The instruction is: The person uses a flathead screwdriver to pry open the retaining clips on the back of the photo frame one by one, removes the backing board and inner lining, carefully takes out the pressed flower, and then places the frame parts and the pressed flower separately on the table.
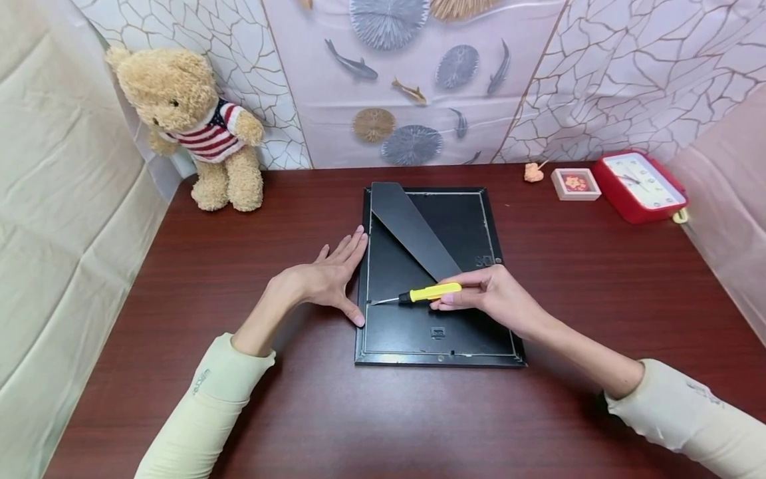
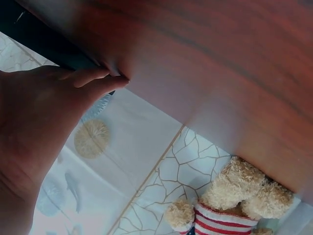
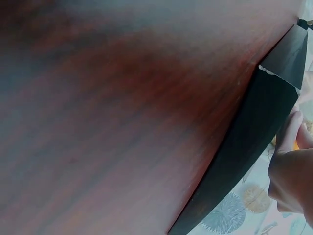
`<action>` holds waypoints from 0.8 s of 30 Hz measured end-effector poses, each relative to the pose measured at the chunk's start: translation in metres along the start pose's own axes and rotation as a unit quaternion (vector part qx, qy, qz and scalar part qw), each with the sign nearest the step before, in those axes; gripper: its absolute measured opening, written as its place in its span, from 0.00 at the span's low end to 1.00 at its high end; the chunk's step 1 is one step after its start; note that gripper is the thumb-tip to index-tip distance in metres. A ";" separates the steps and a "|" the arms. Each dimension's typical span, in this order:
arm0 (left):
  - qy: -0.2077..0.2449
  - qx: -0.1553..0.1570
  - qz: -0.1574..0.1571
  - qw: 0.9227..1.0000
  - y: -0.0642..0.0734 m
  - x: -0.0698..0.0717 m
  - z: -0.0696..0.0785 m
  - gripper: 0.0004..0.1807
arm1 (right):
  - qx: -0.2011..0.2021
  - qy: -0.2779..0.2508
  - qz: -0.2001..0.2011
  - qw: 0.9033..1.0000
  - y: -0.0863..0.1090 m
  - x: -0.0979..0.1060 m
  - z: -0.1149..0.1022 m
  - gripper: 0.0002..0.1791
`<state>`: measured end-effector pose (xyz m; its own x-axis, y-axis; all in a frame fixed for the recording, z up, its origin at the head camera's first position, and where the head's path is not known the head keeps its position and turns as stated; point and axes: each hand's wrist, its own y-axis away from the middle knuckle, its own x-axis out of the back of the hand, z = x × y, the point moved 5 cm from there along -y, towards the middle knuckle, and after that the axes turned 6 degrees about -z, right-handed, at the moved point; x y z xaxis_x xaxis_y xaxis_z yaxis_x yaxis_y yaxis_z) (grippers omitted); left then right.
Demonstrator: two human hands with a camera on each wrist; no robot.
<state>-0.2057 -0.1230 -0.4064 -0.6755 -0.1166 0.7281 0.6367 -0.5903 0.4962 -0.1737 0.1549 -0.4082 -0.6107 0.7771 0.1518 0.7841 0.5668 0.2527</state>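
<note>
A black picture frame (image 1: 397,336) lies back side up on the table, its flat stand (image 1: 407,229) slanting across the backing. My right hand (image 1: 499,299) holds a screwdriver with a yellow handle (image 1: 433,291) between thumb and fingers. The screwdriver's metal tip points left and sits right at a small dark tab (image 1: 369,302) on the frame's left inner edge. Along the outer left side, my left hand (image 1: 328,278) rests with fingers spread and thumb extended, fingertips against the frame. In the right wrist view the frame's side (image 3: 239,142) partly hides the right hand's fingers.
A teddy bear (image 1: 221,140) in a striped sweater stands at the back left. A red clock (image 1: 643,186), a small framed box (image 1: 576,184) and a small peach-coloured object (image 1: 533,172) are at the back right. Patterned cloth hangs behind the brown table (image 1: 419,419).
</note>
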 end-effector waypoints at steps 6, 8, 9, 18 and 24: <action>-0.001 -0.001 0.004 1.000 -0.001 0.000 -0.001 0.85 | 0.004 0.012 0.005 1.000 -0.002 -0.001 -0.004 0.22; -0.003 0.000 0.004 1.000 -0.002 0.000 -0.002 0.85 | 0.006 0.015 0.005 1.000 -0.002 -0.002 -0.005 0.22; -0.005 0.001 0.004 1.000 -0.002 0.000 -0.002 0.85 | 0.007 0.016 0.005 1.000 -0.003 -0.002 -0.006 0.21; -0.004 -0.016 0.014 1.000 -0.004 0.000 -0.005 0.86 | 0.009 -0.001 -0.003 1.000 -0.006 -0.004 -0.008 0.22; -0.012 -0.003 0.012 1.000 -0.003 -0.001 -0.003 0.85 | 0.010 -0.013 -0.014 1.000 -0.009 -0.006 -0.010 0.21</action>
<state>-0.2086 -0.1237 -0.4100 -0.6502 -0.1117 0.7515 0.6505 -0.5930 0.4746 -0.1787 0.1422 -0.4017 -0.6299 0.7675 0.1192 0.7687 0.5942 0.2367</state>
